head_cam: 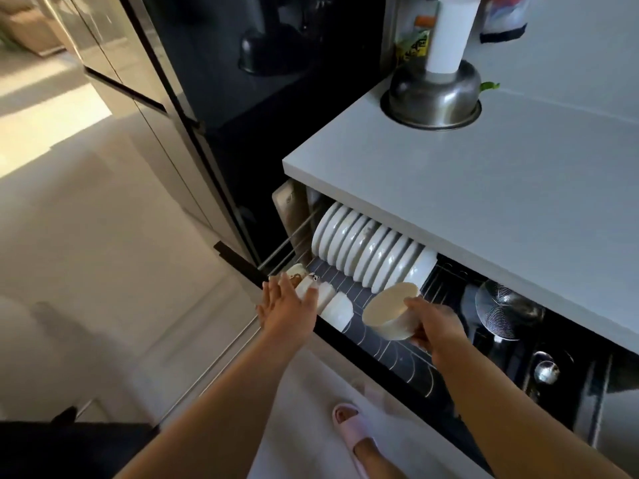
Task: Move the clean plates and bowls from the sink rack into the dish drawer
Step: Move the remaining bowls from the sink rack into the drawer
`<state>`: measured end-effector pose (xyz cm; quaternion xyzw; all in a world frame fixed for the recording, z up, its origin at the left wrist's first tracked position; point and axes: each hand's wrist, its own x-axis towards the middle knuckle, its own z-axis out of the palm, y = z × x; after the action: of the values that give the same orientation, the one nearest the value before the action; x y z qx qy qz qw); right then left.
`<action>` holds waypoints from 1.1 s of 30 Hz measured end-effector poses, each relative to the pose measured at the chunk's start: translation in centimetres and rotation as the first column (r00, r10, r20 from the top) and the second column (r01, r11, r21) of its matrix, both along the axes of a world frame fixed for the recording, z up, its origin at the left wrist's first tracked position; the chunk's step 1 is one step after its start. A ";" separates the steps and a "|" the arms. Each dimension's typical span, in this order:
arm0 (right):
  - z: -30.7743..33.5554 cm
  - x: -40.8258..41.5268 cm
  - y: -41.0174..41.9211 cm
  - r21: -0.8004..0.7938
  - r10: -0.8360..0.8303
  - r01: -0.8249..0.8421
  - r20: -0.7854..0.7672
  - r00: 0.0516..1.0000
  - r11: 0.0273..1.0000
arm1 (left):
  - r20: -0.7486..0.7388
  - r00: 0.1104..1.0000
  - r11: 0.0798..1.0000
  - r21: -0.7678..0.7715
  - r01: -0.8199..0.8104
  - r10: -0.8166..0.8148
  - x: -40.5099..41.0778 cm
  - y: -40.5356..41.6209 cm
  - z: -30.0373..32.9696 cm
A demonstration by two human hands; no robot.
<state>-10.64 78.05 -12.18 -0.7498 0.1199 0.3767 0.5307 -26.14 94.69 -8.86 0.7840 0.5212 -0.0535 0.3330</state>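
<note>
Setting: we look down on a pale kitchen floor (103,271) at left of the frame and a grey counter (484,209) at upper right, with the dish drawer (390,344) pulled open beneath it.
Nearest: we see a foot in a pink slipper (352,428) at bottom centre.
Left hand (288,307): our fingers are spread and lie on the small bowls (332,307) standing on edge at the drawer's front left corner; we cannot tell if any is gripped.
Right hand (434,326): curled round the base of a cream bowl (390,311), tilted on its side over the wire rack in the middle of the frame.
Behind: a row of white plates (370,252) stands upright in the drawer, partly under the counter edge.
Right of drawer: a wire skimmer (498,309) among dark utensils.
Far: an upturned steel bowl (434,95) on the counter, carrying a white cylinder (453,32).
</note>
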 end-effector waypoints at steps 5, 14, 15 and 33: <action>-3.6 1.3 2.7 -0.193 0.128 -0.125 0.004 0.992 0.973 | -0.122 0.992 0.999 0.029 0.016 -0.012 1.8 3.1 -2.4; -9.4 1.7 5.9 -0.347 0.318 -0.311 -0.040 0.947 0.885 | -0.278 0.960 0.970 0.225 0.090 -0.025 4.1 5.7 -6.1; -9.8 1.7 6.3 -0.352 0.332 -0.331 -0.058 0.941 0.876 | -0.301 0.953 0.959 0.262 0.106 -0.023 4.1 5.6 -6.4; -14.3 -0.1 10.9 -0.477 0.417 -0.441 -0.163 0.894 0.760 | -0.326 0.944 0.948 0.285 0.143 -0.044 3.9 6.0 -7.1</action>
<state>-10.73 88.94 -26.45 -0.8598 0.0513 0.4609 0.2137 -22.20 100.72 -16.00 0.8313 0.5314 -0.1128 0.1177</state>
